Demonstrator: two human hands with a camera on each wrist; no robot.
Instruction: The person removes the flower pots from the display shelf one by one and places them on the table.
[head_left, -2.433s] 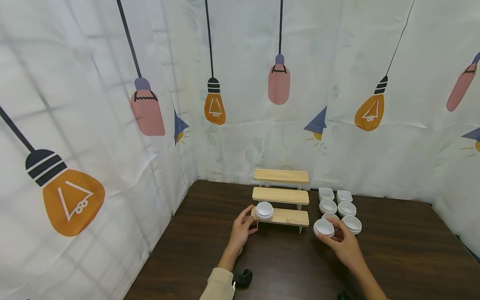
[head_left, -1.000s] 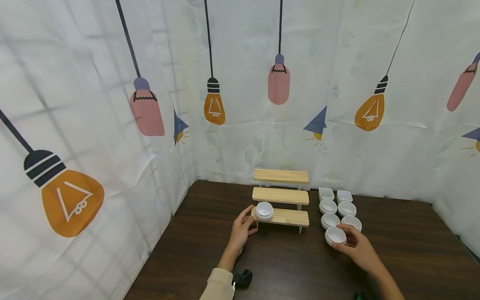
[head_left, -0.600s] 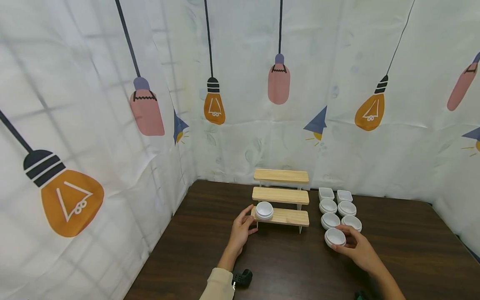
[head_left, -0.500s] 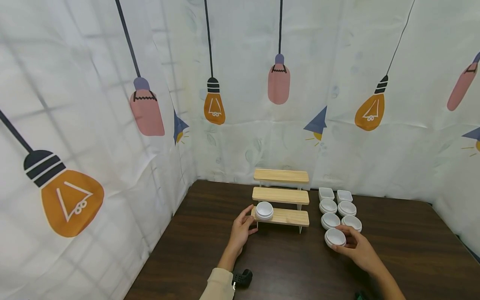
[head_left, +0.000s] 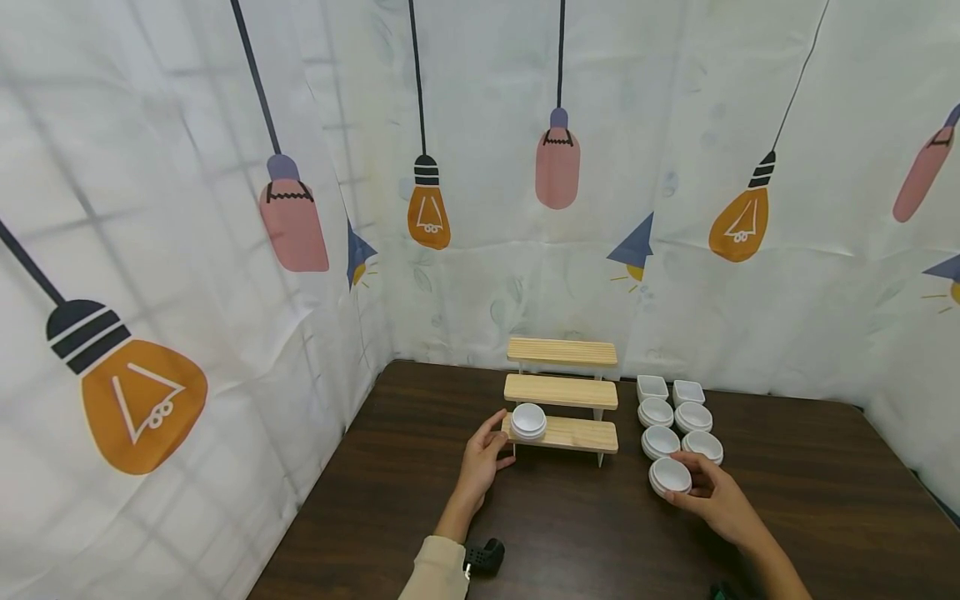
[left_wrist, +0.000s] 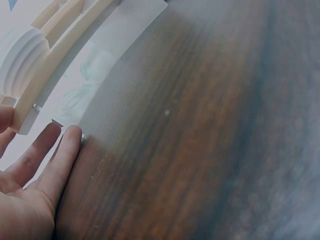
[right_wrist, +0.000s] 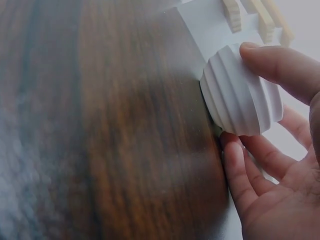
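Note:
My right hand [head_left: 712, 496] pinches a small white ribbed round bowl [head_left: 670, 475] at the front of the left column of white dishes. In the right wrist view, my thumb lies on one side of its stepped wall and my fingertips sit low by the base, close to the tabletop. My left hand [head_left: 480, 458] holds the left end of the lowest wooden shelf [head_left: 577, 433] of a three-tier display stand, with the thumb at the front and lower fingers extended beneath. Another white ribbed bowl [head_left: 528, 422] stands on that shelf's left end, beside my fingertips.
Behind the held bowl stand round bowls [head_left: 660, 441] in two columns, with two square white dishes [head_left: 652, 387] at the back. The stand's middle shelf [head_left: 561, 391] and top shelf [head_left: 562, 351] rise toward the printed curtain [head_left: 480, 292]. The dark wooden table [head_left: 570, 525] reaches forward to it.
My right hand has moved right and toward me with the bowl, from over the left column to its front. Over the last second it stays nearly still. The left hand has not moved.

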